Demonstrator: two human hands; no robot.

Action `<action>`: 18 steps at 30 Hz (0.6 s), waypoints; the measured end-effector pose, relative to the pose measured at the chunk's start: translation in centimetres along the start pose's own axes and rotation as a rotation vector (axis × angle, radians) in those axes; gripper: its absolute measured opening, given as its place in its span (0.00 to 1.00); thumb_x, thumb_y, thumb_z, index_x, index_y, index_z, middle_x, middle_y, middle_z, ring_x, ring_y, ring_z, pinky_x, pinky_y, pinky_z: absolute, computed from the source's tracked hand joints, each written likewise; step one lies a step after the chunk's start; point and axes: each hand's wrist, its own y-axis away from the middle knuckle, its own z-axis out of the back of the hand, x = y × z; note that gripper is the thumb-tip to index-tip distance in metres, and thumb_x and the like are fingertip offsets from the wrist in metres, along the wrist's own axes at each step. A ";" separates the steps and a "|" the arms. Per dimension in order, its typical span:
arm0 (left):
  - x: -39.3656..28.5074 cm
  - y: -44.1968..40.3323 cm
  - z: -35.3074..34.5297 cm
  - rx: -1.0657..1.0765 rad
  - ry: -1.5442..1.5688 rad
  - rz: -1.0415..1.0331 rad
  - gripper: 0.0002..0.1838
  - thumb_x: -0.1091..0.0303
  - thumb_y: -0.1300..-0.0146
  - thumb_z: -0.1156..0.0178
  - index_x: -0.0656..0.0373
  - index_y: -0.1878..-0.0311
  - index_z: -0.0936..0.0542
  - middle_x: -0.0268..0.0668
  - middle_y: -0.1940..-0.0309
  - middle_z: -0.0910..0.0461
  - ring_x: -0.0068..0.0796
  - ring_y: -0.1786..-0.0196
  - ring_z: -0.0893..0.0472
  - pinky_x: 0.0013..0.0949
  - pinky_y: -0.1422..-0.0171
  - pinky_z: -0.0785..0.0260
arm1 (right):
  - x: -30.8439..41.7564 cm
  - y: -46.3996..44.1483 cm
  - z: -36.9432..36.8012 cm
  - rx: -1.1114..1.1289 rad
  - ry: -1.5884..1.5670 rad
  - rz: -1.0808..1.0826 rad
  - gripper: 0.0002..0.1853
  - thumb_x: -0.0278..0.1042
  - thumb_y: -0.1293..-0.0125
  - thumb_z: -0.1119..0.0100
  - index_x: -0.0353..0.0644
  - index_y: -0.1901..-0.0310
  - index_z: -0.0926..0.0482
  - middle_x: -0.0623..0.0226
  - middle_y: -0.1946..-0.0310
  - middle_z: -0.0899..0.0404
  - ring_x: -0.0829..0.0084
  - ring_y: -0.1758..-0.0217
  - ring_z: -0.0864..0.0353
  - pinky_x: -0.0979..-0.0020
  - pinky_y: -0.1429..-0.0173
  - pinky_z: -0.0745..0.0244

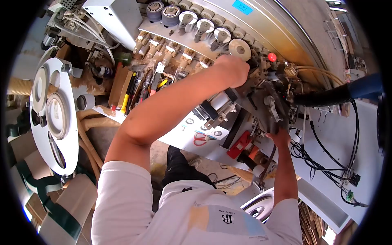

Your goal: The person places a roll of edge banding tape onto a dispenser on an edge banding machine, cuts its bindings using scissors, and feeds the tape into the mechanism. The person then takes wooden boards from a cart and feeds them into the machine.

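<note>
My left hand (234,70) is curled at the machine, right beside a pale round roller (239,50). Its fingertips point away from me, so what they grip is hidden. My right hand (279,138) is at the lower end of a dark metal machine part (267,104), thumb and fingers against its edge. Part of that hand is covered by the metal. A red ball knob (272,57) stands just beyond the left hand. Between my arms sits a silver cylinder block (219,104).
Pressure rollers (188,19) line the machine's beam. Hand tools (136,87) lie left of my forearm, and red-handled scissors (199,139) rest on the white panel. A black hose (322,99) and loose cables (304,157) run at the right. A white reel plate (55,118) stands left.
</note>
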 end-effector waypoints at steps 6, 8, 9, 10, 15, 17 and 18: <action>-2.7 -1.1 0.2 0.028 -0.015 0.066 0.17 0.72 0.42 0.38 0.56 0.49 0.10 0.43 0.51 0.10 0.48 0.47 0.11 0.48 0.48 0.18 | -0.2 -0.2 0.3 0.029 -0.014 0.012 0.50 0.71 0.57 0.20 0.40 0.39 0.21 0.51 0.46 0.14 0.50 0.40 0.15 0.51 0.41 0.18; -3.0 1.7 0.8 -0.002 0.004 0.034 0.16 0.71 0.40 0.41 0.59 0.50 0.11 0.45 0.52 0.11 0.49 0.46 0.12 0.48 0.45 0.20 | -0.3 0.2 -0.1 0.026 -0.038 -0.002 0.50 0.71 0.57 0.20 0.39 0.39 0.21 0.50 0.45 0.14 0.50 0.40 0.15 0.51 0.40 0.18; -2.6 3.2 1.3 -0.020 0.007 0.018 0.16 0.70 0.39 0.42 0.60 0.50 0.12 0.47 0.52 0.11 0.50 0.45 0.13 0.48 0.43 0.21 | -0.2 0.2 -0.1 0.008 -0.060 -0.011 0.50 0.71 0.57 0.20 0.39 0.39 0.21 0.50 0.45 0.14 0.50 0.40 0.15 0.51 0.40 0.19; -1.9 4.3 1.3 -0.005 -0.055 0.013 0.16 0.68 0.38 0.41 0.59 0.49 0.13 0.47 0.53 0.11 0.50 0.46 0.13 0.49 0.43 0.21 | -0.4 0.3 -0.4 -0.006 -0.079 -0.023 0.51 0.71 0.58 0.20 0.38 0.39 0.20 0.49 0.45 0.15 0.50 0.40 0.15 0.51 0.40 0.19; 2.4 13.5 2.9 0.025 -0.131 0.055 0.17 0.64 0.33 0.44 0.51 0.45 0.13 0.47 0.53 0.12 0.50 0.47 0.13 0.50 0.45 0.21 | -1.0 -0.2 -1.9 -0.035 -0.110 0.030 0.51 0.71 0.57 0.20 0.38 0.38 0.21 0.48 0.43 0.16 0.50 0.38 0.16 0.52 0.38 0.20; 2.0 15.7 2.7 -0.037 -0.081 0.105 0.17 0.63 0.30 0.47 0.46 0.42 0.15 0.46 0.54 0.12 0.50 0.48 0.13 0.51 0.45 0.21 | -0.9 -0.3 -0.8 -0.029 -0.107 0.019 0.51 0.70 0.57 0.20 0.38 0.38 0.21 0.49 0.43 0.16 0.51 0.37 0.16 0.52 0.37 0.20; 1.9 16.3 1.9 -0.071 -0.043 0.138 0.18 0.59 0.27 0.48 0.43 0.40 0.17 0.46 0.55 0.12 0.50 0.49 0.14 0.51 0.45 0.21 | -0.8 -0.1 -0.8 -0.033 -0.104 0.017 0.51 0.70 0.57 0.19 0.38 0.38 0.21 0.49 0.43 0.16 0.51 0.38 0.16 0.52 0.37 0.20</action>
